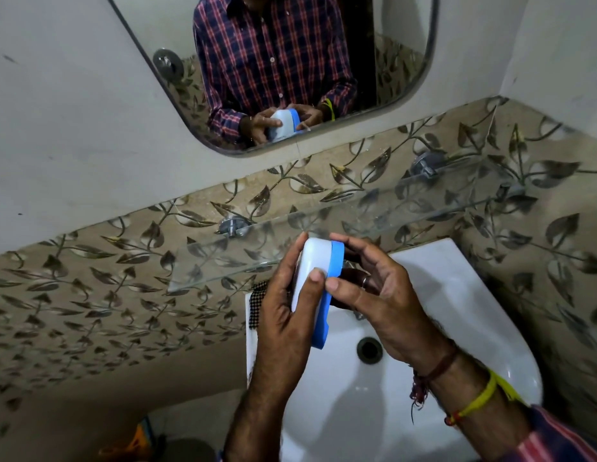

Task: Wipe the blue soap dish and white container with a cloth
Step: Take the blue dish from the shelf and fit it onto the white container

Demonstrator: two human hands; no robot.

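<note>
You hold the task's things above the white sink (457, 295), just in front of the glass shelf (223, 258), so take the sink as your landmark.

At the sink's back left corner a dark checked cloth (257, 305) peeks out from behind your left hand (283, 315). It looks like it lies on the rim, though most of it is hidden. That hand wraps the white container (312, 261), thumb pressed on its near face, fingers (302, 240) curled over its far edge.

Right of it, nested against the container and held on edge, sits the blue soap dish (333, 271). Your right hand (383, 295) pinches the dish's blue rim, thumb in front and fingers behind.

The 2 pieces appear ready to be pulled apart. Keep the left grip firm on the white shell and ease the blue rim off evenly with the right, working over the basin so a slip drops into it, not onto the glass shelf. Then free 1 hand for the cloth and wipe each piece inside and out.

No brand, label or writing can be read on either piece or anywhere around the sink.
</note>
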